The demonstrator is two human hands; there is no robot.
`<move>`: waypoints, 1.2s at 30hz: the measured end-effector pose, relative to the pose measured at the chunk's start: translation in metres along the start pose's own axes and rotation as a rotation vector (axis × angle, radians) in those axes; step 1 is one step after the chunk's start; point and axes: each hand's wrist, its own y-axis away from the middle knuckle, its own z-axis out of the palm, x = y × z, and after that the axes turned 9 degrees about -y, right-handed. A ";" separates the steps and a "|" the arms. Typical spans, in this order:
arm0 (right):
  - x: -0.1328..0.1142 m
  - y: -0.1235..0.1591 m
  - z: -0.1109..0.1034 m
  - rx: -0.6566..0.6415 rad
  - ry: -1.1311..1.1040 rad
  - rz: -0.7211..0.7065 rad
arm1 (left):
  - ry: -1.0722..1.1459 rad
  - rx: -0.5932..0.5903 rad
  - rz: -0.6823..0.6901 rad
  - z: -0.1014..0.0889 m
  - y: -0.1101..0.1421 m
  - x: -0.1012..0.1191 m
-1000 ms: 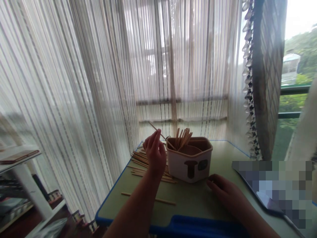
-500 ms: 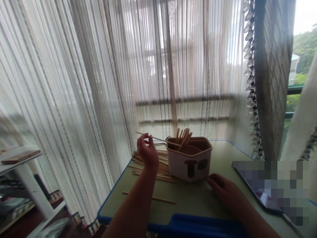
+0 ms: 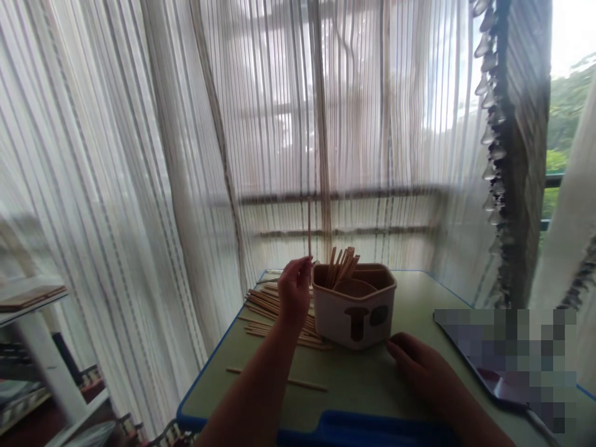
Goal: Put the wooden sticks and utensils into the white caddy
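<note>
My left hand (image 3: 295, 290) pinches one thin wooden stick (image 3: 309, 230) and holds it upright just left of a white holder (image 3: 356, 313) with a brown rim and a mushroom picture. Several sticks (image 3: 342, 264) stand in the holder's back compartment. A pile of loose sticks (image 3: 267, 308) lies on the green table (image 3: 367, 382) to the left of the holder, partly hidden by my hand. One single stick (image 3: 298, 382) lies apart, nearer to me. My right hand (image 3: 416, 366) rests on the table by the holder's front right corner, fingers curled with nothing seen in them.
Sheer striped curtains (image 3: 186, 155) hang close behind and left of the table. A dark curtain with a beaded edge (image 3: 516, 155) hangs at the right. A blurred flat object (image 3: 507, 354) lies on the table's right side. A white shelf (image 3: 32, 304) stands at the left.
My left hand has turned the stick from nearly level to upright and moved a little right, toward the holder. The right hand stays put.
</note>
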 end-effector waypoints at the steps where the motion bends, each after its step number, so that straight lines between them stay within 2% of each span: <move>1: 0.000 0.000 0.000 0.001 -0.001 -0.003 | 0.018 0.027 -0.028 -0.001 -0.001 0.000; 5: -0.001 -0.001 0.000 0.007 0.006 -0.016 | 0.159 0.121 -0.126 -0.001 -0.003 0.002; 8: 0.001 -0.001 -0.002 0.000 0.011 -0.008 | 0.211 0.006 -0.146 0.003 -0.002 0.006; 10: 0.003 0.000 -0.005 -0.007 0.014 0.005 | 0.111 -0.105 -0.143 0.006 0.001 0.009; 12: 0.005 0.000 -0.008 -0.007 0.022 0.017 | -0.061 -0.157 -0.110 0.008 0.004 0.012; 15: 0.007 0.001 -0.011 0.003 0.033 0.017 | -0.269 -0.114 -0.020 0.009 0.006 0.015; 18: 0.007 0.002 -0.011 -0.001 0.031 0.013 | -0.344 -0.110 0.041 0.008 0.007 0.016; 22: 0.007 0.006 -0.010 0.011 0.030 0.029 | -0.374 -0.162 0.053 0.008 0.010 0.016; 27: 0.007 0.011 -0.011 0.019 0.021 0.031 | -0.385 -0.172 0.107 0.007 0.014 0.021; 31: 0.007 0.013 -0.012 -0.004 0.024 0.030 | -0.394 -0.114 0.109 0.005 0.015 0.024; 34: 0.008 0.014 -0.013 -0.005 0.030 0.032 | -0.377 -0.050 0.061 0.005 0.016 0.021; 36: 0.007 0.015 -0.013 -0.003 0.040 0.033 | -0.359 -0.048 0.031 0.006 0.018 0.019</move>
